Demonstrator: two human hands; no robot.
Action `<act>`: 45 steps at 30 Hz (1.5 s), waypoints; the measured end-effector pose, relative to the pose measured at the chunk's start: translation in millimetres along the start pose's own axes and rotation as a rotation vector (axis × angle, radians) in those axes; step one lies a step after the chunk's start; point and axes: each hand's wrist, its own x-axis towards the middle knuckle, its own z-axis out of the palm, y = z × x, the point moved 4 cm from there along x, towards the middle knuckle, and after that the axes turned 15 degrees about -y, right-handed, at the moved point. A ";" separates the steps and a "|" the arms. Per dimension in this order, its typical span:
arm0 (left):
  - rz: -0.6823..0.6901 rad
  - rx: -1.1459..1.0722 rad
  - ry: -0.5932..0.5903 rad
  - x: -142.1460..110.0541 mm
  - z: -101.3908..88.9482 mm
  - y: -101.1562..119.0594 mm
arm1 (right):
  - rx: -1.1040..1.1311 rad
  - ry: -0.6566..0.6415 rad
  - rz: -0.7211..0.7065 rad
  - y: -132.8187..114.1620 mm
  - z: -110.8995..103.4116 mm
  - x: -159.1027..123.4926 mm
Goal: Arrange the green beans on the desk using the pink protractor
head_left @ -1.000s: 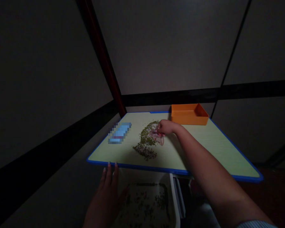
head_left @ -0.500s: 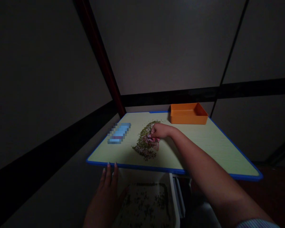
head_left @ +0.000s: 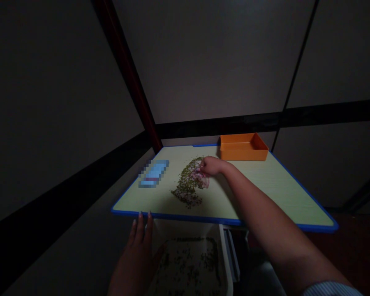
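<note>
The right grip (head_left: 212,165) is pinching a sheer pink piece (head_left: 204,181) left of the orange box (head_left: 244,155); the left grip (head_left: 135,257) is extending its fingers. Granules (head_left: 185,179), also left of the box, are stretching lengthwise, far end slanting boxward. Bench (head_left: 280,183) is spreading before the box, blue-edged.

Bin (head_left: 188,228) cut off below; blue object (head_left: 156,172) pixelated.

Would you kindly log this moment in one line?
right hand: holding pink item at green bits | left hand: at white bin, fingers extended | orange tray: on table
</note>
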 end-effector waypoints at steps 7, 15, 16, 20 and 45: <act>0.007 -0.009 0.003 1.5 0.2 -0.6 | -0.010 0.033 0.059 11.9 -1.5 0.7; -0.026 -0.018 -0.068 1.4 -6.7 3.1 | -0.047 0.004 0.031 7.8 3.3 6.8; -0.024 -0.018 -0.066 1.4 -6.8 3.1 | -0.041 0.008 0.028 7.7 3.1 6.9; -0.029 -0.020 -0.074 2.1 -5.2 1.8 | -0.045 0.007 0.036 9.6 2.5 6.7; -0.049 -0.051 -0.122 0.7 -11.2 5.1 | -0.194 -0.058 0.088 0.0 8.1 5.8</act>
